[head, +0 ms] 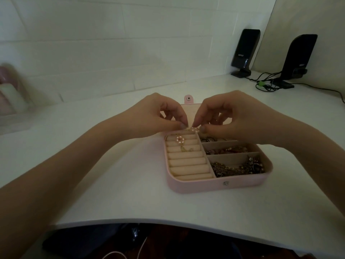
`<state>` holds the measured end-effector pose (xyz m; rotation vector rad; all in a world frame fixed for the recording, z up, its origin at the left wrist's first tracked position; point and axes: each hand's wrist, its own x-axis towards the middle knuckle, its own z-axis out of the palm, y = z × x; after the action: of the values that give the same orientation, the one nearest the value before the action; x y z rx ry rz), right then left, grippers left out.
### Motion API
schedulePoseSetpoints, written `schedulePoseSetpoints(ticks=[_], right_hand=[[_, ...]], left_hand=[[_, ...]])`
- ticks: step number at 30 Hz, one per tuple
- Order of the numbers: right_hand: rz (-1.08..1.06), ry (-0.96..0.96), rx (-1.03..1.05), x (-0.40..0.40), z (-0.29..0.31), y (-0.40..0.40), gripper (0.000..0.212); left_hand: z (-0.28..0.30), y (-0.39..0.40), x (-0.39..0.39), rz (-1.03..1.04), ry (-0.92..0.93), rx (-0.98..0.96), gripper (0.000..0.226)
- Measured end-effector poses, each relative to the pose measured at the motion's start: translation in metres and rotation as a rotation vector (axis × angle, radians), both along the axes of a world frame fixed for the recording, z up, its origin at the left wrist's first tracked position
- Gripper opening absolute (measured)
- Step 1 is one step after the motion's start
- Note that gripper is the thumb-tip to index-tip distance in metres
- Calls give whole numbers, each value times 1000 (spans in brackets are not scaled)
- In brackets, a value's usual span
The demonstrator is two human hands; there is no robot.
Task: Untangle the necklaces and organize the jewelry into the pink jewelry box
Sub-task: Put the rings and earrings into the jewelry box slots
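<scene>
The pink jewelry box (196, 186) lies open on the white desk, its lid folded back behind my hands. My left hand (158, 113) and my right hand (229, 116) both pinch a thin gold necklace with pink flower charms (180, 140) just above the box's far edge. The chain hangs down onto the ring rolls (188, 161) on the left side. The right-hand compartments hold a tangle of gold chains (237, 167) and reddish beaded pieces (225, 150). My fingers hide the top compartment.
Two black speakers (244, 51) (298, 58) with cables (268, 85) stand at the back right. A blurred pink and white item (9, 90) sits at the far left by the wall. The desk's curved front edge (168, 223) is close to me.
</scene>
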<state>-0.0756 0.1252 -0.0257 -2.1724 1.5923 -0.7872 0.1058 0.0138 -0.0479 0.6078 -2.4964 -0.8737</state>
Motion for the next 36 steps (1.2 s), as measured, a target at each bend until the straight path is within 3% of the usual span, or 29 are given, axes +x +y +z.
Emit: schedulePoseSetpoints(ticks=[16,25,36], right_hand=[[38,-40,56,3,0,1,12],[58,-90,81,4,-1,1,14],[55,-81,72,4,-1,1,13]], left_hand=[[0,3,-1,-37,-21,-146,18],[4,7,1,-117,-93,-414,14],[5,8,0,-120,-160,-406,11]])
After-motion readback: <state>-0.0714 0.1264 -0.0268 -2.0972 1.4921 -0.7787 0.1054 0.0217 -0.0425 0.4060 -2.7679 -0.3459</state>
